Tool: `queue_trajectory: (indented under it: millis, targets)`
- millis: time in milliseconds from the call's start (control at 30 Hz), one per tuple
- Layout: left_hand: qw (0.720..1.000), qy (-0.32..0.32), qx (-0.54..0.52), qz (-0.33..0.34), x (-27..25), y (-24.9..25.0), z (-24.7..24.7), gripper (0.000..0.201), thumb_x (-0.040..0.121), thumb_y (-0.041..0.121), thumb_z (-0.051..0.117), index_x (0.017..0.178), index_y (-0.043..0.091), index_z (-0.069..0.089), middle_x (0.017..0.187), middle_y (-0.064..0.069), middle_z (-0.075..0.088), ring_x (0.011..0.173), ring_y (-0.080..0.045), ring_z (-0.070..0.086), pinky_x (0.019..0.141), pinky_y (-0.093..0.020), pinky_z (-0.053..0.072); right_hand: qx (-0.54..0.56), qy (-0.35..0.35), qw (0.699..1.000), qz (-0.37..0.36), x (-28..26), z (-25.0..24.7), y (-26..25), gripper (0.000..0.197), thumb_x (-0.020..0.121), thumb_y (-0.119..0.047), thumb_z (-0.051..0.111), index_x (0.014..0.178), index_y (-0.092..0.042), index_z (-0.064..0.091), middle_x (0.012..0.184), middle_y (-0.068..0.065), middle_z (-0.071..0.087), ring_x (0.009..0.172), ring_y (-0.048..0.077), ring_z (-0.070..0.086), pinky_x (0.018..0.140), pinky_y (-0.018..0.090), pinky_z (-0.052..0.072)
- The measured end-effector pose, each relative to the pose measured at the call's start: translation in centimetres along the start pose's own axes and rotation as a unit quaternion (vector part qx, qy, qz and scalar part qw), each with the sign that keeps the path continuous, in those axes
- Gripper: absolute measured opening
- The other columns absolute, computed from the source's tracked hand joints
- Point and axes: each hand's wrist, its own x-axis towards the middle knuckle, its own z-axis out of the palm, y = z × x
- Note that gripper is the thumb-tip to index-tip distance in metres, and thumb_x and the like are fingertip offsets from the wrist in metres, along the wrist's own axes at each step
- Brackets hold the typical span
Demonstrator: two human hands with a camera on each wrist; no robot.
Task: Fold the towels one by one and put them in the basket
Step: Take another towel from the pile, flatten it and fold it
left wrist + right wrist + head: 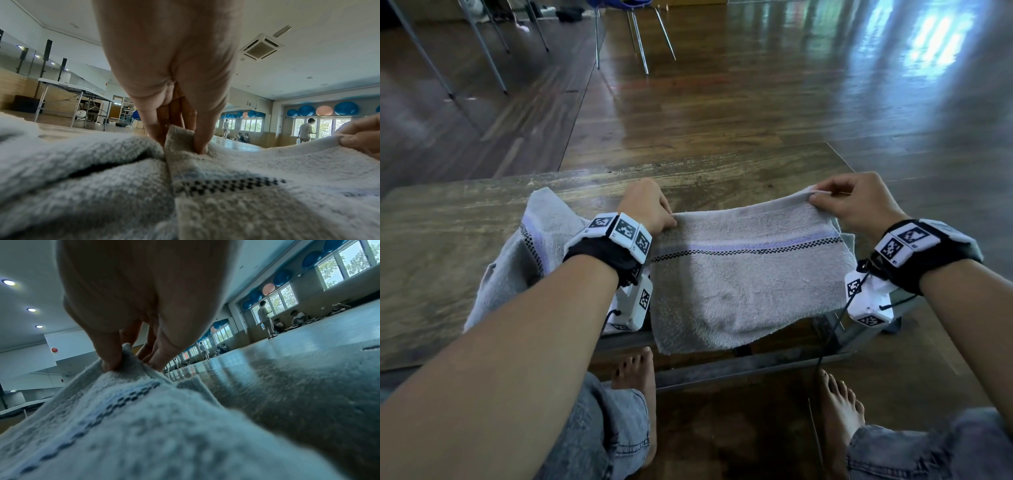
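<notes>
No legible text, brand, number or sign appears in any view; the white wrist units [619, 233] carry only black-and-white square marker patterns, unreadable as words.

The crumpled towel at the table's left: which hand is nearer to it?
Left. The left hand pinches the striped towel right beside the crumpled towel; the right hand pinches the striped towel's far-right corner, well away.
</notes>
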Motion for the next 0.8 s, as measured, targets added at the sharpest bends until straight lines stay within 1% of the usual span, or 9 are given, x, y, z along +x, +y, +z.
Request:
queue_trajectory:
  millis: [133,267,333,400,500,567,633,700,800]
  targets:
    - [1.0,0.001,-0.003,0.0,0.19,-0.12,0.02,0.013,0.078,0.015,0.082,0.088,0.006,0.08,0.083,-0.009,0.075,0.064,-0.005,0.055,0.068,-0.017,0.044,-0.01,0.009,1.0,-0.005,0.05,-0.35,0.14,0.013,0.084,-0.025,0.079,0.077,-0.036,0.076,0.082,0.0,0.075,0.075,0.01,0.065,0.078,0.033,0.056]
    - [1.0,-0.002,-0.01,-0.001,0.17,-0.14,0.06,0.014,0.077,0.017,0.083,0.087,0.008,0.081,0.082,-0.008,0.076,0.063,-0.001,0.055,0.063,-0.015,0.042,0.014,0.003,1.0,-0.007,-0.23,-0.42,0.26,0.01,0.082,-0.031,0.079,0.09,-0.036,0.077,0.078,-0.01,0.071,0.074,0.01,0.066,0.08,0.04,0.059]
    - [1.0,0.0,-0.01,0.001,0.22,-0.17,0.01,0.014,0.076,0.018,0.083,0.086,0.008,0.081,0.08,-0.007,0.075,0.061,0.0,0.054,0.058,-0.012,0.039,0.01,0.009,1.0,-0.003,-0.32,-0.39,0.2,0.013,0.083,-0.031,0.078,0.095,-0.036,0.077,0.083,-0.005,0.072,0.074,0.011,0.065,0.081,0.043,0.059]
    - [1.0,0.003,-0.009,0.002,0.26,-0.22,-0.05,0.015,0.076,0.018,0.084,0.087,0.008,0.08,0.079,-0.006,0.074,0.061,0.0,0.053,0.056,-0.011,0.039,-0.001,0.01,1.0,-0.004,-0.39,-0.48,0.12,0.015,0.084,-0.031,0.078,0.097,-0.038,0.076,0.089,0.001,0.073,0.074,0.008,0.064,0.08,0.038,0.058]
    - [1.0,0.005,-0.004,0.004,0.25,-0.21,-0.04,0.017,0.075,0.019,0.084,0.088,0.008,0.08,0.082,-0.006,0.074,0.067,-0.004,0.055,0.069,-0.016,0.043,-0.01,-0.005,1.0,-0.017,-0.54,-0.77,-0.11,0.021,0.085,-0.027,0.078,0.098,-0.044,0.076,0.092,-0.015,0.072,0.082,-0.006,0.065,0.079,0.016,0.05]
    - [1.0,0.004,-0.002,0.005,0.25,-0.2,-0.06,0.017,0.075,0.019,0.084,0.088,0.008,0.08,0.083,-0.007,0.074,0.073,-0.008,0.057,0.074,-0.018,0.043,-0.016,-0.014,1.0,-0.018,-0.64,-0.86,-0.27,0.025,0.085,-0.024,0.078,0.103,-0.042,0.075,0.096,-0.018,0.072,0.09,-0.006,0.066,0.079,0.01,0.047]
    - [1.0,0.005,-0.001,0.004,0.32,-0.24,-0.1,0.017,0.075,0.018,0.084,0.088,0.008,0.08,0.08,-0.005,0.073,0.075,-0.009,0.057,0.074,-0.018,0.043,-0.024,-0.004,1.0,-0.006,-0.7,-0.75,-0.31,0.018,0.084,-0.026,0.079,0.1,-0.035,0.077,0.096,-0.014,0.074,0.091,0.0,0.068,0.081,0.016,0.049]
    - [1.0,0.005,-0.003,0.003,0.38,-0.29,-0.09,0.017,0.075,0.018,0.084,0.088,0.007,0.08,0.075,-0.003,0.069,0.072,-0.007,0.056,0.072,-0.018,0.043,-0.03,0.014,0.999,0.005,-0.73,-0.59,-0.27,0.009,0.082,-0.03,0.08,0.091,-0.032,0.078,0.087,-0.01,0.075,0.083,0.005,0.07,0.078,0.023,0.051]
    - [1.0,0.002,-0.004,0.003,0.45,-0.32,-0.05,0.017,0.075,0.018,0.084,0.087,0.007,0.08,0.075,-0.003,0.069,0.065,-0.003,0.054,0.065,-0.017,0.042,-0.038,0.029,0.999,0.008,-0.67,-0.62,-0.14,0.006,0.08,-0.029,0.082,0.084,-0.028,0.078,0.08,-0.007,0.074,0.075,0.008,0.068,0.073,0.024,0.052]
